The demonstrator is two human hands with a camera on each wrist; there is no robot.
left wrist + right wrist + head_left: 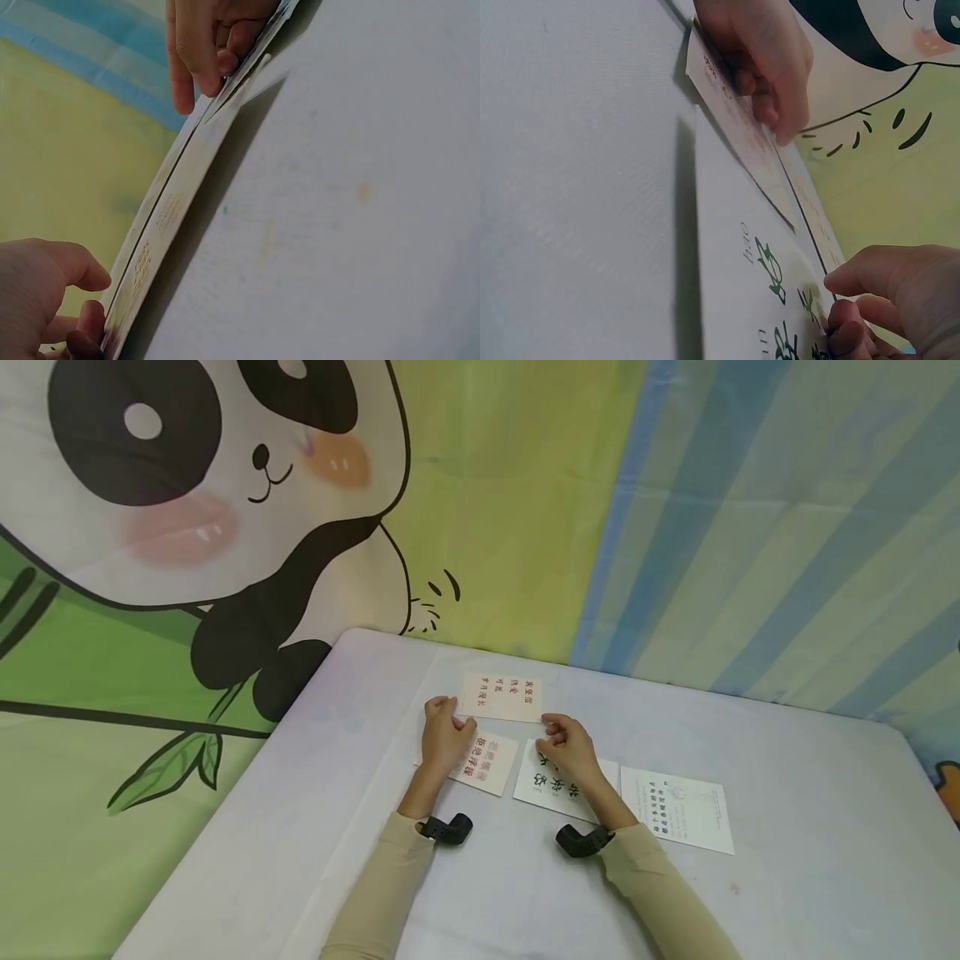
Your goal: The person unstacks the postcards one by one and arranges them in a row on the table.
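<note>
A far card with red writing (498,697) lies on the table between both hands. My left hand (442,739) is at its left edge, fingers loosely bent, the thumb tip close to a second red-lettered card (487,764) that the hand partly covers. At the far card's right corner is the index fingertip of my right hand (572,750). That hand's thumb is apart from the index finger, over a white card with green writing (769,274). In the right wrist view, the right hand's other fingers (847,334) are curled beside this card.
A fourth card with dark writing and a faint drawing (678,810) lies to the right of the green-lettered one. The white-covered table (810,827) meets a panda-printed backdrop (487,527) at its back edge. Each wrist wears a black band camera (448,829).
</note>
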